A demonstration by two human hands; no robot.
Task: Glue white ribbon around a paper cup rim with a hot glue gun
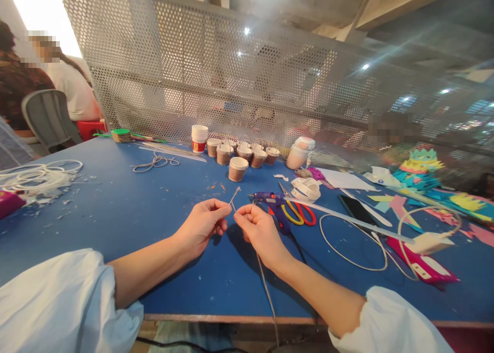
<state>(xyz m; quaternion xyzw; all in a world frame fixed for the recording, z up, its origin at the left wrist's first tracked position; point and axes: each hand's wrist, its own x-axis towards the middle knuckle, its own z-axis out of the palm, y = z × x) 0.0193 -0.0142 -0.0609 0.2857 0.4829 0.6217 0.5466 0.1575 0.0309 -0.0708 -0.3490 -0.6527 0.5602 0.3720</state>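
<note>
Over the middle of the blue table, my left hand [204, 224] pinches a thin piece of twine [234, 194] between thumb and forefinger, its frayed tip pointing up. Close beside it, my right hand [259, 230] also pinches the twine. A long strand hangs from below my right hand across the table's front edge. Just beyond my right hand lies a blue hot glue gun [272, 199] with a long clear glue stick in its back. Scissors [299, 212] with yellow and red handles rest beside the gun. A small brown-wrapped cup [237, 169] stands ahead of my hands.
Several wrapped cups and stacked paper cups [199, 138] stand at the back before a perforated metal screen [185, 70]. Coiled white cord [42, 175] lies left. Right are a phone [358, 210], a white charging cable [353, 265] and paper scraps. Seated people are far left.
</note>
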